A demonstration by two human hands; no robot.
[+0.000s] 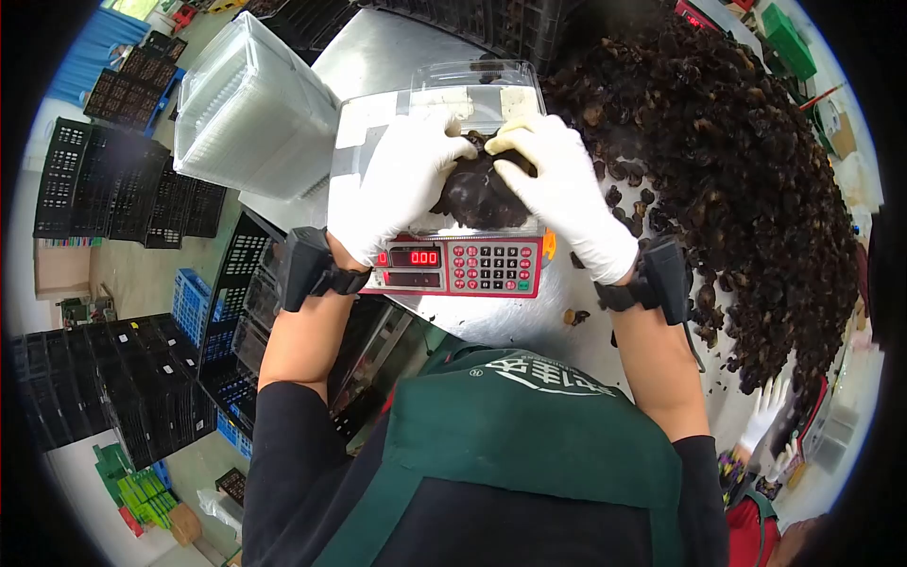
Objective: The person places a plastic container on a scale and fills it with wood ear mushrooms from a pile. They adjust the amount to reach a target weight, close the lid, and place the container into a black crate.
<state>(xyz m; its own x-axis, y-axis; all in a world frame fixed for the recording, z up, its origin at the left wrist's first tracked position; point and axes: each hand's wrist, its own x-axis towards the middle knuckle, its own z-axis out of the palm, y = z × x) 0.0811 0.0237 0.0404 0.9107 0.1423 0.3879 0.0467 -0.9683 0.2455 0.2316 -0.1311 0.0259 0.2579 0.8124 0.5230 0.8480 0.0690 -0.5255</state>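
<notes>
My left hand [408, 175], in a white glove, has its fingers curled and pressed on dark wood ear mushrooms [477, 194]. My right hand [557, 175], gloved the same, grips them from the other side with thumb and fingers bent inward. The mushrooms lie in a clear plastic box whose lid [472, 80] stands folded back at the far side. Under it is a red-and-white digital scale [444, 293] whose lit display reads 0.00. The box's near wall is hard to make out, and some fingertips are hidden among the mushrooms.
A stack of clear plastic boxes [250, 113] stands at the left of the metal table [378, 57]. A large heap of wood ear mushrooms [727, 170] covers the right side. Black crates [132, 387] are stacked beyond, and another person's gloved hand [763, 416] shows at lower right.
</notes>
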